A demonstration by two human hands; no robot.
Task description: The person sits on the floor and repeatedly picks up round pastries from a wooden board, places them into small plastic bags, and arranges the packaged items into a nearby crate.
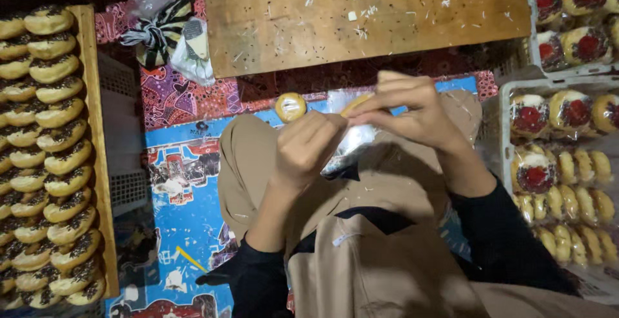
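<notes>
My left hand (306, 150) and my right hand (412, 108) meet above my lap, both pinching a clear plastic wrapper (351, 144) with a pale round bun (356, 103) partly showing at its top. The wrapper hangs down between the hands over my tan trousers. A roll of yellowish tape (291, 106) lies on the mat just beyond my left hand. My fingers hide most of the bun.
A wooden tray (100, 163) of chocolate-sprinkled buns runs along the left. Wrapped red-topped buns fill white trays (506, 92) at right. A wooden board (367, 15) with crumbs lies ahead, with a bundle of plastic bags (171, 31) next to it. A patterned mat (187, 202) covers the floor.
</notes>
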